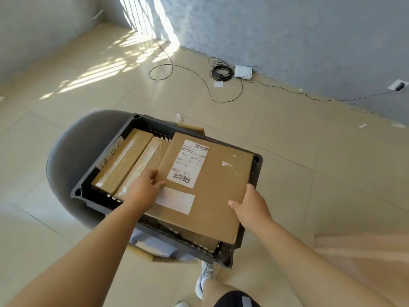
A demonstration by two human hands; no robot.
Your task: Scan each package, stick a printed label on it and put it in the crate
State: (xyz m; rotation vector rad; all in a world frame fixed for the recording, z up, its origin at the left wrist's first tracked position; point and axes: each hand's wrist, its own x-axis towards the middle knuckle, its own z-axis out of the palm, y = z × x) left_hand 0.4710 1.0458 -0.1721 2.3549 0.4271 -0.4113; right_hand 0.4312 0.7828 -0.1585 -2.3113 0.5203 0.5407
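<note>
Over the crate's (257, 161) right half the package (217, 189) is held tilted, label (188, 165) up. The left hand (143, 188) clasps its left edge; the right hand (252, 207) pinches its near right edge, thumb on top, fingers hidden beneath. It looks flat, stiff and light, with smooth faces, so opposite edges seem the best hold. Two boxes (124, 160) lie in the crate's left half

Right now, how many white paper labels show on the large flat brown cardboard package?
2 on the brown cardboard package: a barcode-printed label upper left, a paler label below it beside the left hand. Its underside is hidden.
</note>
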